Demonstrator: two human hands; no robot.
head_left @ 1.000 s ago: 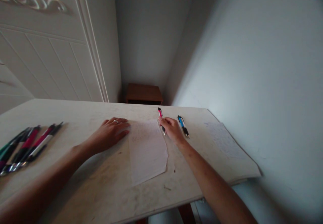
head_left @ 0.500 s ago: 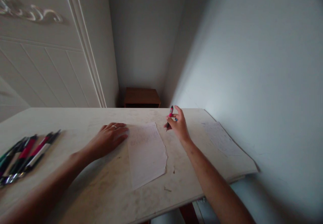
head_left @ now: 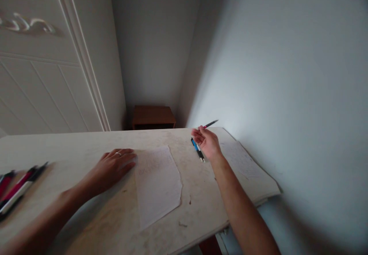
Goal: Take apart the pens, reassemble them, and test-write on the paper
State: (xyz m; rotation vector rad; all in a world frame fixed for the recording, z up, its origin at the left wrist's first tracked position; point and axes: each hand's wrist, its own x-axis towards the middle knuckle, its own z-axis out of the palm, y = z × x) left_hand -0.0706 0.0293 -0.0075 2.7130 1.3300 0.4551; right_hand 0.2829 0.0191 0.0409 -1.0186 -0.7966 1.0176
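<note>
My right hand is raised over the far right of the table, its fingers pinched on a pink and black pen whose tip points up to the right. Just left of that hand, a blue and black pen lies on the tabletop close beside another pen that my hand partly hides. My left hand lies flat, fingers stretched out and a ring on one of them, with its fingertips at the left edge of a torn sheet of paper. Faint handwriting runs across the upper part of that sheet.
At the left edge several pens lie in a group on the stained white table. A second written sheet lies by the right wall. Beyond the far edge stands a brown wooden cabinet.
My right hand has turned over, and the pen's tip has swung from pointing down to pointing up right. Two pens beside it now show. The view has shifted; my left hand stays by the paper.
</note>
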